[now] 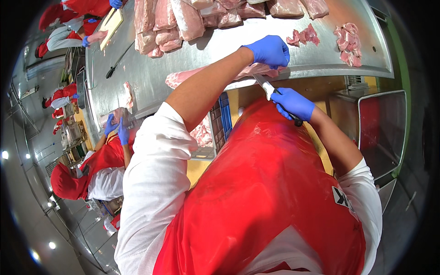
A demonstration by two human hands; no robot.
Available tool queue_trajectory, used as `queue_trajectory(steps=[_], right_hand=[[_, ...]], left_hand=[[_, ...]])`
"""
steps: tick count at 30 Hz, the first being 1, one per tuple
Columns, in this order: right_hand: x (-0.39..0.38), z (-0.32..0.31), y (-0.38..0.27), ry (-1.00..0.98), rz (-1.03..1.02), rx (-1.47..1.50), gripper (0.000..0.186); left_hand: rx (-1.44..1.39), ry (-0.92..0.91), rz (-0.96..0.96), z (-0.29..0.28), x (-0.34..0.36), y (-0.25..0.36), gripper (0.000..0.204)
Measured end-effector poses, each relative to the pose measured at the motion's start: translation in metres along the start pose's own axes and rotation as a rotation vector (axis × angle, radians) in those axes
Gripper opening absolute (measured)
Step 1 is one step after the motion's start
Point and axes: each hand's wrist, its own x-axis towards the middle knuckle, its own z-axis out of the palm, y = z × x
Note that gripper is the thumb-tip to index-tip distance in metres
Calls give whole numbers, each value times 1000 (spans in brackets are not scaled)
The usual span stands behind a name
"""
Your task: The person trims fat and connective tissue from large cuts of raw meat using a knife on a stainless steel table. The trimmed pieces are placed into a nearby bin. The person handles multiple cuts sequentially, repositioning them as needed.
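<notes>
bare steel table (220,59) lies open between the stacked meat slabs (183,20) and trimmed pieces (349,43).

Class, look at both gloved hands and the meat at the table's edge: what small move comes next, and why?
Probably draw the knife through the meat. The left hand pins the slab at the table edge, while the right hand holds the blade angled just beneath it.
</notes>
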Motion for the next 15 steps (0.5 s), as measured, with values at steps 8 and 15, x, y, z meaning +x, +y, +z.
queue_trajectory(steps=[8,15], right_hand=[[5,3,-5,-30,-5,-8,29],[3,1,-3,-51,42,-89,30]], left_hand=[[21,19,24,-2,-8,8,12],[-50,6,13,1,-19,13,11]])
